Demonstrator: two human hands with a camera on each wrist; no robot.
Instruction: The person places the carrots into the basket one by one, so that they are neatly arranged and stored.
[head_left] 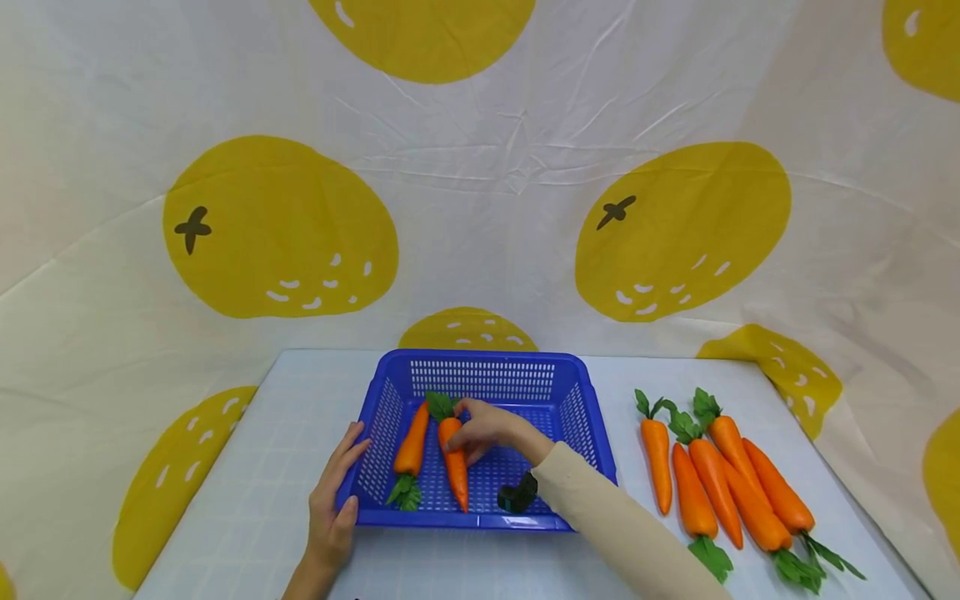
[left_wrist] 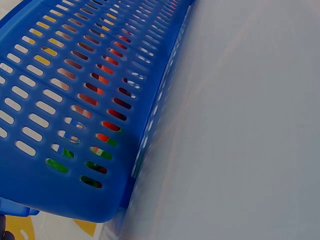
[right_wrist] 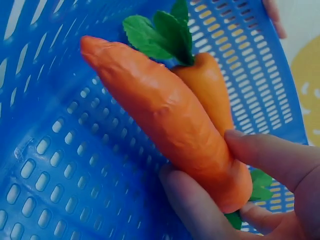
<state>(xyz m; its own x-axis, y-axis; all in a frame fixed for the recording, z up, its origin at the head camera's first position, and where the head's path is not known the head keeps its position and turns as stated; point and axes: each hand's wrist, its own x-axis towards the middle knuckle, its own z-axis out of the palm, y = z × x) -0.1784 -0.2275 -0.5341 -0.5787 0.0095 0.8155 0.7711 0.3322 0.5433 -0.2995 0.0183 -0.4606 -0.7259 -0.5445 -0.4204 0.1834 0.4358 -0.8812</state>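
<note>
Pinching: right hand (head_left: 491, 427), thumb and fingers clasped on the held carrot (head_left: 456, 467) near its thick, leafy end.
Held carrot: inside the blue basket (head_left: 480, 355), at about 8 o'clock from its middle, just beside the second carrot (head_left: 412, 446), on that one's 3 o'clock side; whether it touches the basket floor, I cannot tell.
Slip risk: held by the thick end, with skin that looks smooth, it could twist loose or let its tip swing.
Crowding risk: with the second carrot so near, a careless turn might knock it.
Sleeve risk: the right sleeve (head_left: 626, 521) crosses the basket's rim at about 4 o'clock; a low pull could drag the basket.
Held carrot's tip: points almost to 6 o'clock, its leaves (head_left: 441, 406) toward 11; the long axis runs nearly straight away from the person.
Second carrot's tip: toward 1 o'clock.
Left hand (head_left: 327, 508): fingers released, laid against the rim at 8 to 9 o'clock.
Loose carrots (head_left: 716, 483): six, on the desk (head_left: 315, 383) at 3 to 4 o'clock from the basket.
</note>
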